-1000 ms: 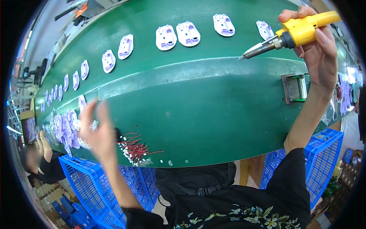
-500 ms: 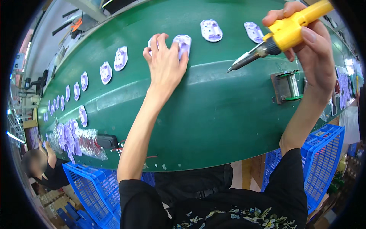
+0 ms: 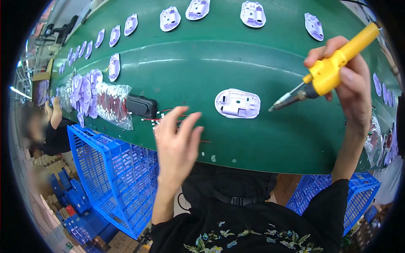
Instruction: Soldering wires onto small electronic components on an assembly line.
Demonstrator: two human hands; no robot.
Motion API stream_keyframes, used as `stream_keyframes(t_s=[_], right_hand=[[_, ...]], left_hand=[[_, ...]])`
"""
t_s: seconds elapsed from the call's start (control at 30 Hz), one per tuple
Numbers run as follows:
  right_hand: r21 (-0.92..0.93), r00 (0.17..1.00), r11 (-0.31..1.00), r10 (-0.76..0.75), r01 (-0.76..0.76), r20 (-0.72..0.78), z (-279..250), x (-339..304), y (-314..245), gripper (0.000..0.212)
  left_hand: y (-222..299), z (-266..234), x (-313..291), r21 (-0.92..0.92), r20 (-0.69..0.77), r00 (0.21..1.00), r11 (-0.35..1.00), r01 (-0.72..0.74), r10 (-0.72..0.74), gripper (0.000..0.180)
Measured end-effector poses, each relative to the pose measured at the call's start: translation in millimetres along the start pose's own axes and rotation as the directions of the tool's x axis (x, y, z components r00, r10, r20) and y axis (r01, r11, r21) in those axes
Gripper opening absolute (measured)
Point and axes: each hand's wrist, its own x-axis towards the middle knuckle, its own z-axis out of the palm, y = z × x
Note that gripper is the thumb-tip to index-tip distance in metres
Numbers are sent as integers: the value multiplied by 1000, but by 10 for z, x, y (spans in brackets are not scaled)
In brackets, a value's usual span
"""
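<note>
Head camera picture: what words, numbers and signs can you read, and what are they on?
I can't read any.
Yellow tool in the right hand: none readable.
Pale purple shell nearest it: none readable.
Cardboard boxes at lower left: too small and blurred to tell.

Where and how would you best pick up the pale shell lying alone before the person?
Probably by the long rims of the shell, the left hand coming from the left, thumb on the near rim, fingertips on the far one. It lies flat, recesses up, both rims uncovered, while the metal tip of the yellow tool is close to its right end.
</note>
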Motion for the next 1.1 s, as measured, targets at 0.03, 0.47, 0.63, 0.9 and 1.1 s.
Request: stream_keyframes(t_s=[0.03, 0.47, 0.63, 0.9, 1.1], right_hand=[[0, 999, 1000, 18, -18, 30, 111, 110, 118, 49], [76, 999, 997, 10, -7, -42, 259, 197, 318, 35], [107, 999, 994, 29, -25, -35, 242, 223, 343, 35], [68, 995, 993, 99, -100, 19, 467, 293, 451, 36], [58, 986, 988, 136, -142, 95, 795, 498, 537, 36]], left_hand=[[-178, -91, -96, 55, -15, 998, 997, 61, -61, 30], [-731, -180, 346, 54, 237, 971, 998, 9, -22, 12], [-750, -118, 316, 62, 162, 986, 996, -62, 52, 12], [187, 172, 63, -511, -70, 971, 844, 161, -228, 22], [89, 688, -81, -294, -316, 910, 939, 176, -269, 8]])
